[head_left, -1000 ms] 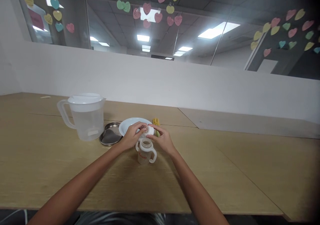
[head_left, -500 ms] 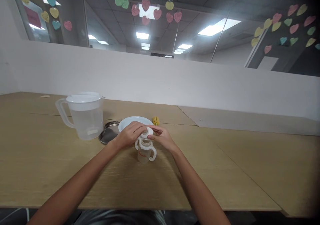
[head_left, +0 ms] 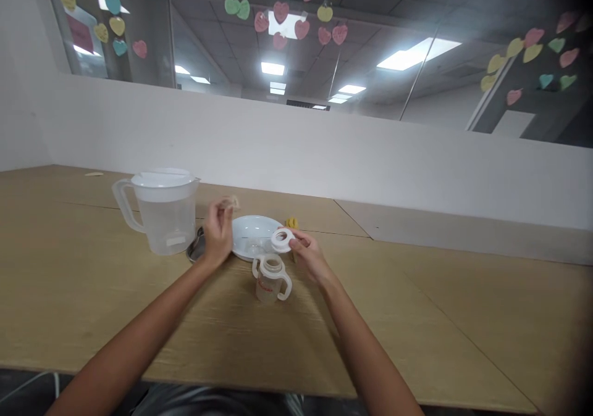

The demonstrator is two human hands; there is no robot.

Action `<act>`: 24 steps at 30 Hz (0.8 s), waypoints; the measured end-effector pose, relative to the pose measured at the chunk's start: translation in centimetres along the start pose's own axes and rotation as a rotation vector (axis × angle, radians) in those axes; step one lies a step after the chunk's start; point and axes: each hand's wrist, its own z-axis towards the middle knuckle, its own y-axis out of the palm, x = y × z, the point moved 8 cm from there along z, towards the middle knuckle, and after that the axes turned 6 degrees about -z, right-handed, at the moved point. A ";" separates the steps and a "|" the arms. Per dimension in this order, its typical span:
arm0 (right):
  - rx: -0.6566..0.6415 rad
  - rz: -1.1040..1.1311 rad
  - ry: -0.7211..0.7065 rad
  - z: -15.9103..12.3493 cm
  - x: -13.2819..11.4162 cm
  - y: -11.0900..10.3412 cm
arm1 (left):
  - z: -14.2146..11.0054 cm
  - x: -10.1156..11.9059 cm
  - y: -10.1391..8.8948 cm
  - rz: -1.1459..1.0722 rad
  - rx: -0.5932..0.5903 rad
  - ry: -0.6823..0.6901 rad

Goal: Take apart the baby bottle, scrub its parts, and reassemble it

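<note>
My left hand (head_left: 219,231) is raised over the left side of the white bowl, pinching a small translucent bottle teat (head_left: 230,202) between thumb and fingers. In my right hand (head_left: 307,251) is a white bottle collar ring (head_left: 281,240), gripped at its right edge with its hole showing. Just below the ring, a clear baby bottle (head_left: 267,287) with two white handles and red print stands upright on the table, its mouth uncovered. Behind it, the white bowl (head_left: 252,223) holds a clear object (head_left: 259,245), perhaps a bottle cover.
A lidded translucent pitcher (head_left: 167,221) stands at the left. Partly behind my left hand lies a metal kidney dish (head_left: 195,248). A small yellow object (head_left: 291,223) is behind my right hand. A white wall (head_left: 324,150) borders the wooden table (head_left: 393,329) at the back.
My hands, earlier together on the collar above the bottle, have parted. The left has moved left and up with the teat; the right keeps the collar. The bottle stays put.
</note>
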 end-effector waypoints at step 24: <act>0.182 -0.826 -0.193 0.1 3.2 -0.2 | -2.9 -8.2 2.7 0.670 -0.683 -0.350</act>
